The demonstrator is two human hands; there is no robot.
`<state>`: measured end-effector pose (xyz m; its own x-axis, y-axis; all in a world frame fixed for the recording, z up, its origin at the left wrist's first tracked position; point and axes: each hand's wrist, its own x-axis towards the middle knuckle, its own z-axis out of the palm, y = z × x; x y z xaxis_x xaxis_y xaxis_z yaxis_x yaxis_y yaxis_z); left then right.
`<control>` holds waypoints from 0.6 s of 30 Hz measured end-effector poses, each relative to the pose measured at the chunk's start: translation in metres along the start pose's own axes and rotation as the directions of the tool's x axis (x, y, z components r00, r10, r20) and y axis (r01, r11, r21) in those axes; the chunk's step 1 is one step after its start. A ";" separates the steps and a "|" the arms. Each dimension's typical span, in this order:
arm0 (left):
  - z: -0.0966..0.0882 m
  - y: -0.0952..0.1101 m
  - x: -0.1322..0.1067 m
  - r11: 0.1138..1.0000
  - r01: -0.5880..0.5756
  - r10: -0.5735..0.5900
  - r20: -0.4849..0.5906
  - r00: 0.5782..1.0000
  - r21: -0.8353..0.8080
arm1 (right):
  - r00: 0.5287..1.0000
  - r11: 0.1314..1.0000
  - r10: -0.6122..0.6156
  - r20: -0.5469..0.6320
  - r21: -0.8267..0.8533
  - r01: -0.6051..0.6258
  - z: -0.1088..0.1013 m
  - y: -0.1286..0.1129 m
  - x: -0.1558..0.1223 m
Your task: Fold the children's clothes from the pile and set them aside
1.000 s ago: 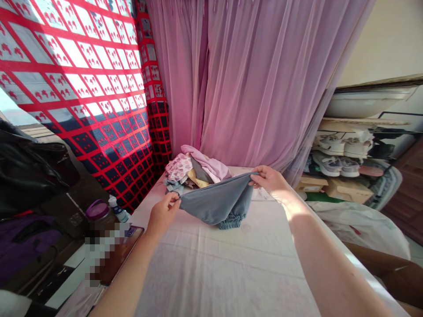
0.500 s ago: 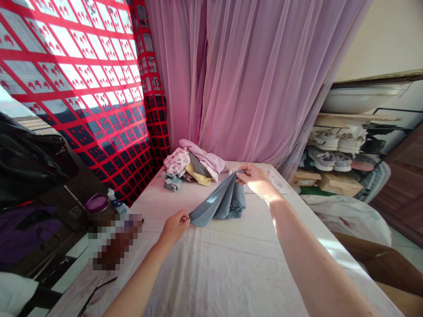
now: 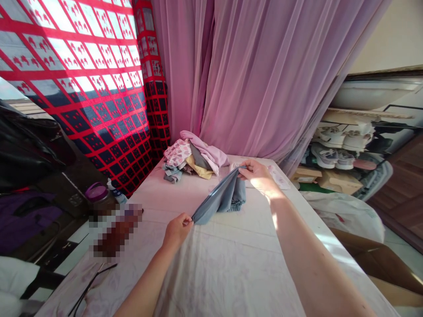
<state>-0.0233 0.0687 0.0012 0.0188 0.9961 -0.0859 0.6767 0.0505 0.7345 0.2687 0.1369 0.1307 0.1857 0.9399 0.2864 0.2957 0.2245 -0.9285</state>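
The left hand (image 3: 176, 231) is clenching one corner of a pair of grey-blue sweatpants (image 3: 228, 198), and the right hand (image 3: 256, 175) is grasping the far edge of the same cloth between thumb and fingers. Between the two hands, that edge is pulling taut on a slant, with the right hand farther ahead and the left hand nearer the body. The rest of the sweatpants is hanging in folds under the edge, and the gathered ankle cuffs (image 3: 236, 206) are resting on a pale sheet-covered table (image 3: 211, 273), just below the right hand. Ahead of the left hand, a loose heap of clothes (image 3: 190, 160) is sitting on the sheet, with pink, yellow and grey pieces showing, and a slip of paper (image 3: 277, 177) is lying just to the right of the right hand. Off to the left of the left hand, a jar with a purple lid (image 3: 96, 192) and a small bottle (image 3: 113, 192) are standing beside a pixelated object (image 3: 115, 231) too blurred to name. Beyond the right hand, shoes (image 3: 337, 147) are sitting on a shelf above cardboard boxes (image 3: 340, 182), and a white plastic bag (image 3: 343, 215) is lying near the table's edge. Ahead of both hands, a sheer pink curtain (image 3: 264, 79) is hanging beside a red-and-navy patterned cloth (image 3: 86, 75).
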 end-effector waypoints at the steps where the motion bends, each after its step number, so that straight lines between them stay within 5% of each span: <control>1: 0.000 0.001 0.000 1.000 0.007 -0.007 -0.004 1.000 0.003 | 1.000 1.000 -0.004 0.001 0.000 0.004 0.000 0.000 -0.001; 5: -0.013 0.007 0.007 0.999 0.018 -0.016 -0.059 0.998 0.044 | 0.999 1.000 -0.018 0.047 -0.009 0.019 -0.006 -0.005 -0.001; 8: -0.050 0.024 0.021 0.998 -0.056 0.060 -0.194 0.979 0.026 | 0.998 0.997 0.008 0.064 -0.083 -0.003 -0.023 -0.015 0.006; 10: -0.082 0.040 0.033 0.986 -0.164 0.150 -0.328 0.933 -0.017 | 1.000 0.994 -0.003 0.000 -0.106 0.003 -0.035 -0.024 0.013; 13: -0.121 0.063 0.052 0.913 -0.405 0.321 -0.549 0.771 -0.035 | 0.992 0.995 -0.074 -0.100 -0.076 0.067 -0.043 -0.034 0.021; 18: -0.141 0.072 0.072 0.868 -0.439 0.494 -0.479 0.725 0.231 | 1.000 0.992 -0.013 -0.008 -0.127 0.012 -0.026 -0.032 0.014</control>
<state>-0.0774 0.1543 0.1427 -0.0045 0.7820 0.6232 0.7495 -0.4100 0.5198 0.2860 0.1363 0.1708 0.1892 0.9349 0.3003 0.4142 0.2013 -0.8876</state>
